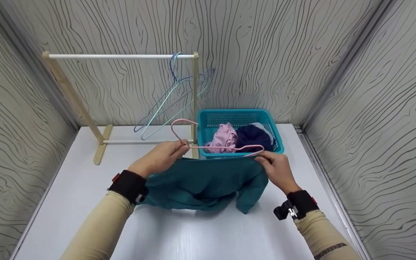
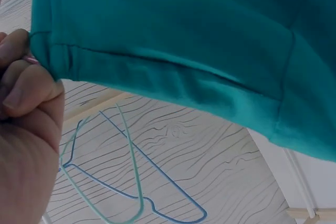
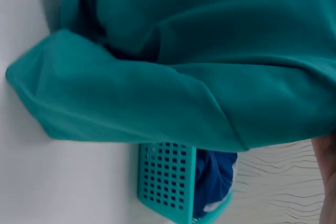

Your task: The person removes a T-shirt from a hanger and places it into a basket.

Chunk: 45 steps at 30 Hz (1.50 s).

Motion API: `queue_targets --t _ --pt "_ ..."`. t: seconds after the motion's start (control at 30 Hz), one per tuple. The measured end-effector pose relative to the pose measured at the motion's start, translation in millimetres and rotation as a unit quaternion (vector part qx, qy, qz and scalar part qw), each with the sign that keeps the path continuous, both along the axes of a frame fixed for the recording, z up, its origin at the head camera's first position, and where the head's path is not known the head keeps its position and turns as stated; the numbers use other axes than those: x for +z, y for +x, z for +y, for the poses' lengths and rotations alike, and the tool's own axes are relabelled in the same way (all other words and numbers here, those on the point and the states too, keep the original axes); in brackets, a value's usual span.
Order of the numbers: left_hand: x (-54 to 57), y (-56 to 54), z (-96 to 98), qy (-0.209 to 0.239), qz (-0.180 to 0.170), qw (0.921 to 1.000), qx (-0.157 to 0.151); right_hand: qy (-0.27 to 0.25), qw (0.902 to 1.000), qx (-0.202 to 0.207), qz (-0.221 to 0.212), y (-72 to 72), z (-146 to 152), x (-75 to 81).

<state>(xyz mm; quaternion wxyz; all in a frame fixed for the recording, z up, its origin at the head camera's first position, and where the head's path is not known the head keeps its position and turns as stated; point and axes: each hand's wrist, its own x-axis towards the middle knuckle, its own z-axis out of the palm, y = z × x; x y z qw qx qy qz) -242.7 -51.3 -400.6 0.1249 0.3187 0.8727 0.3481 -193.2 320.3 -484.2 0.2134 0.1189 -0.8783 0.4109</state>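
Above the table, a dark green long-sleeved garment [image 1: 208,180] hangs down between my hands in the head view. My left hand [image 1: 163,157] pinches a pink clothes hanger [image 1: 215,147] near the base of its hook, with the garment's edge at the fingers in the left wrist view. The hanger's far end reaches my right hand [image 1: 278,168], whose thumb and fingers grip the garment's top edge there. The hanger's lower bar is mostly hidden. In the right wrist view a sleeve [image 3: 157,98] droops, and only a sliver of that hand shows.
A small rack with a white rod [image 1: 110,56] stands at the back left. Blue and mint hangers [image 1: 161,104] hang at its right end. Beside it, a teal basket [image 1: 233,111] holds pink cloth [image 1: 224,137] and navy cloth [image 1: 253,136]. Patterned walls enclose the white table [image 1: 74,187].
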Motion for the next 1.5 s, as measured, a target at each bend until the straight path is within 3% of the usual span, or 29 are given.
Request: queue_targets --t 0.17,0.33,0.47,0.67,1.03,1.23,1.5 --pt "3.1 -2.6 7.4 0.029 -0.017 0.9994 0.006 -0.062 0.9975 -0.002 -0.032 0.8 -16 -5.9" --pt "3.5 -5.8 14.4 0.044 0.002 0.999 -0.006 -0.089 0.9934 0.024 -0.068 4.9 -38 -12.7" --pt "5.8 -8.3 23.2 0.053 0.023 0.9981 -0.019 -0.078 0.9922 0.064 -0.073 8.1 -56 -17.2" --pt "10.0 -11.8 43.5 0.039 0.027 0.9984 -0.03 -0.056 0.9901 0.109 -0.068 10.2 -77 -25.1" --pt "8.7 -12.8 71.2 0.028 0.013 0.9981 -0.053 -0.016 0.9848 0.135 -0.108 10.1 -95 -42.4" --pt "7.6 -13.5 57.9 0.024 -0.006 0.9985 -0.049 0.001 0.9761 0.147 -0.16 11.7 -80 -53.9" --pt "2.6 -13.9 11.2 -0.023 0.007 0.9996 -0.015 0.024 0.9697 0.139 -0.2 16.8 -58 -70.6"
